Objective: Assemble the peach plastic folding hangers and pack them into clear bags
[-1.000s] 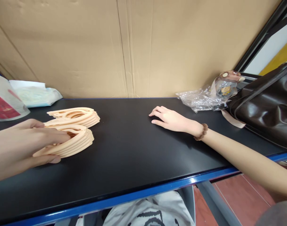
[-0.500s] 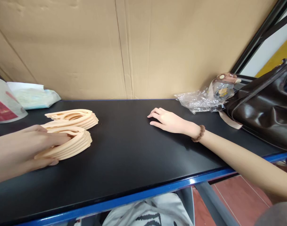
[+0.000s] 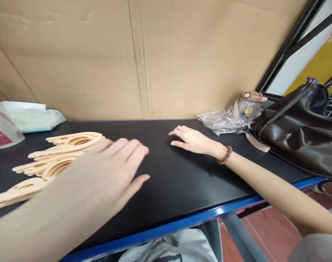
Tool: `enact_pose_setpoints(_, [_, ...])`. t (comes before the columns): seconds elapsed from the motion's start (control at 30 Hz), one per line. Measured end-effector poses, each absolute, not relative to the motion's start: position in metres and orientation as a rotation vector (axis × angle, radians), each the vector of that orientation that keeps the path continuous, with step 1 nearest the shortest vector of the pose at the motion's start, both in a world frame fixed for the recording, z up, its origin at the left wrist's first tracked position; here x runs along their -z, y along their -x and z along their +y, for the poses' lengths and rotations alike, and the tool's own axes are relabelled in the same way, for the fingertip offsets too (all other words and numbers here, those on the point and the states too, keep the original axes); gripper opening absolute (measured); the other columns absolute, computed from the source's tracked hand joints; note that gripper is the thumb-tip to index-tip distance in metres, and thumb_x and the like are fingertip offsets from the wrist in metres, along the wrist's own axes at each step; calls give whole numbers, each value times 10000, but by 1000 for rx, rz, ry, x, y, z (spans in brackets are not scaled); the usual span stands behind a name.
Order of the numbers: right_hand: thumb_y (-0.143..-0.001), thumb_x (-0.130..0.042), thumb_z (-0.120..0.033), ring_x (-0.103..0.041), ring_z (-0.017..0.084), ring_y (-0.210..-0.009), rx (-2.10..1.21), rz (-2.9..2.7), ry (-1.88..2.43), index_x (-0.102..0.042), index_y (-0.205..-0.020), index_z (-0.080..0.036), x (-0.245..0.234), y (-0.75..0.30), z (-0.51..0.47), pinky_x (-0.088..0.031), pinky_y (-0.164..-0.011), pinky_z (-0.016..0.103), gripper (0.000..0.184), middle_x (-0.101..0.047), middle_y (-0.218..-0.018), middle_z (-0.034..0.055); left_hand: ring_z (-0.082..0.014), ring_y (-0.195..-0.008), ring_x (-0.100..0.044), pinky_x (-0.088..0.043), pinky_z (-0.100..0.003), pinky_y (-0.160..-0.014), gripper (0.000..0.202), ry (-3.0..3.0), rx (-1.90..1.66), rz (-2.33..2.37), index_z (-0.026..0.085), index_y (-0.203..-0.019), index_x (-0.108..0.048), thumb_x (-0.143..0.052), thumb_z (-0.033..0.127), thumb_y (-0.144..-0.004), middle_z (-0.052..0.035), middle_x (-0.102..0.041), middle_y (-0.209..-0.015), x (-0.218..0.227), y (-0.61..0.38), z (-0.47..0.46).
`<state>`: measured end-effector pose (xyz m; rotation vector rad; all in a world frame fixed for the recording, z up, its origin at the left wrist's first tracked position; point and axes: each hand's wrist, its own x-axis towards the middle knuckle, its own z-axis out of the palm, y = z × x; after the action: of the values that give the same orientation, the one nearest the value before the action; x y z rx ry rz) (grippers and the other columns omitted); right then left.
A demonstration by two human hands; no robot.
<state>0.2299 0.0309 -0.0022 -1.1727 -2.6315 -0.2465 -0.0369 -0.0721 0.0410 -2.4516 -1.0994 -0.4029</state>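
Several pale peach, flat curved pieces with oval openings lie nested in two stacks on the black tabletop (image 3: pixel 160 189); I cannot tell what kind of thing they are. The back stack (image 3: pixel 73 139) shows clear of my arm, while the front stack (image 3: pixel 29 185) is partly covered by my left hand and wrist. My left hand (image 3: pixel 114 163) hovers over the table just right of the stacks, slightly blurred, thumb apart from the loosely bent fingers and nothing in it. Palm down on the table, my right hand (image 3: pixel 193 140) has its fingers loosely stretched out and holds nothing.
At the left stand a white and red cup (image 3: pixel 4 127) and a soft tissue pack (image 3: pixel 32 116). Clear plastic wrap (image 3: pixel 220 122), a bottle with a brown lid (image 3: pixel 249 107) and a dark leather bag (image 3: pixel 299 127) sit at the right. Cardboard (image 3: pixel 100 62) walls the back.
My left hand has let go of the front stack and moved right, away from it. My right hand stays in place on the table. The view has shifted slightly.
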Motion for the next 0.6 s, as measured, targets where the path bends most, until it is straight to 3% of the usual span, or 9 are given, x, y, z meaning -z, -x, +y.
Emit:
enact_pose_setpoints(0.1, [-958,-454,-398,-552,287,-1081,616,-2445,1502,-571,-1205,-92,-15,-247,35,-422,-914,392,410,-604,-1156,158,-316,-995,-601,-486,-441,-808,354,2433,238,-964,123,-1141,-617,-446,340,-920,-147,-633,-1168,-23,6,-56])
enact_pose_setpoints(0.23, [-896,-557,-347,-552,340,-1106,934,-2155,2085,-601,-1135,-39,-32,-278,40,-395,-865,386,392,-620,-1141,221,-313,-1206,-518,-445,-431,-965,454,2551,221,-1041,71,-1270,-541,-433,383,-958,-166,-544,-1349,6,-5,-25])
enact_pose_setpoints(0.33, [-848,-599,-238,-639,318,-970,898,-2108,2272,-659,-1034,-34,-33,-294,44,-396,-775,345,282,-686,-1008,221,-266,-1146,-558,-452,-413,-964,436,2686,266,-1166,115,-1252,-551,-366,404,-983,-121,-566,-1319,18,-2,-10])
enact_pose_setpoints(0.4, [-836,-556,-134,-674,295,-881,866,-2117,2304,-693,-944,-51,-32,-297,46,-384,-698,313,193,-711,-918,207,-250,-1119,-568,-456,-413,-960,422,2744,302,-1219,135,-1243,-550,-357,408,-985,-99,-571,-1306,20,0,-7])
enact_pose_setpoints(0.47, [-829,-492,-62,-685,292,-855,872,-2105,2311,-703,-879,-56,-33,-296,47,-365,-659,302,217,-716,-885,211,-253,-1142,-554,-445,-423,-979,411,2771,329,-1249,137,-1236,-546,-367,404,-981,-96,-563,-1314,21,2,-8])
enact_pose_setpoints(0.6, [-885,-417,-97,-687,286,-830,964,-2059,2216,-677,-889,-58,-42,-278,39,-356,-705,325,263,-714,-856,202,-258,-1169,-541,-429,-439,-1008,444,2816,432,-1367,143,-1274,-503,-368,439,-972,-100,-574,-1296,21,3,-12])
